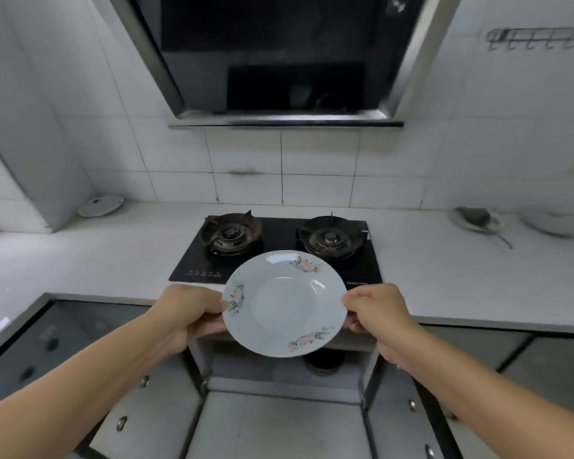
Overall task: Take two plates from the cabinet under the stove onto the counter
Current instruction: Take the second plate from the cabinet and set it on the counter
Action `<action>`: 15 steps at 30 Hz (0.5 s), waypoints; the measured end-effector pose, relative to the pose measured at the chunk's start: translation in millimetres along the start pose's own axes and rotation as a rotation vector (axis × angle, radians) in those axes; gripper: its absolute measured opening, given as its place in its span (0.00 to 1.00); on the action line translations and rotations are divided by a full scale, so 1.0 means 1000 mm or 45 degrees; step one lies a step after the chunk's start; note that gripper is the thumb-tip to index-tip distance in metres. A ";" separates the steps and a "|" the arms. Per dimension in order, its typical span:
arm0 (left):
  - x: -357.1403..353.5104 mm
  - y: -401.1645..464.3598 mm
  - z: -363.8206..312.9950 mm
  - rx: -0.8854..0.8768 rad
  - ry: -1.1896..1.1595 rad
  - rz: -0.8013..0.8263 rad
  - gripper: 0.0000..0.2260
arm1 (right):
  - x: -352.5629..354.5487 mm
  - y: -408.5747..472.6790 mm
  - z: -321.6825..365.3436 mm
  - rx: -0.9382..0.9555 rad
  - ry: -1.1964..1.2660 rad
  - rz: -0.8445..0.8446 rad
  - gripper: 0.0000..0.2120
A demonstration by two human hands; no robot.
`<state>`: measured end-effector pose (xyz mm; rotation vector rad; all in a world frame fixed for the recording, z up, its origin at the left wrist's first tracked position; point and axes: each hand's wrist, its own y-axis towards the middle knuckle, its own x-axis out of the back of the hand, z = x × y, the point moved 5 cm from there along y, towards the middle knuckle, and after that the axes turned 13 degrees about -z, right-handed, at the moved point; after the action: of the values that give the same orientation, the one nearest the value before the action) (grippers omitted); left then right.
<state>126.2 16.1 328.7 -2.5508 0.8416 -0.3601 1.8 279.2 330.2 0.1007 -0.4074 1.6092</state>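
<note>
A white plate (284, 303) with small flower prints on its rim is held in the air in front of the stove (279, 246), over the counter's front edge. My left hand (189, 313) grips its left rim and my right hand (376, 313) grips its right rim. The plate is roughly level, tilted slightly toward me. Below it the cabinet under the stove (279, 376) stands open, both doors swung outward. A dark round object (323, 361) shows inside the cabinet. Whether a second plate lies under the held one, I cannot tell.
The white counter (96, 260) runs left and right of the two-burner stove. A round lid (100, 205) lies at the back left. A plate with a utensil (476, 220) and a bowl (557, 223) sit at the back right. The range hood (279, 61) hangs above.
</note>
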 end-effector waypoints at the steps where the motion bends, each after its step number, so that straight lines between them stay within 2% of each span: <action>1: -0.018 -0.006 0.000 -0.002 0.011 0.048 0.05 | 0.017 0.003 -0.004 -0.008 0.013 -0.033 0.13; 15: -0.307 -0.134 0.042 -0.048 0.221 0.399 0.06 | 0.312 0.066 -0.088 -0.120 0.088 -0.373 0.09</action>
<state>-31.5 315.0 321.5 -2.3929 1.3019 -0.4723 -74.4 601.3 331.2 0.0311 -0.3949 1.2997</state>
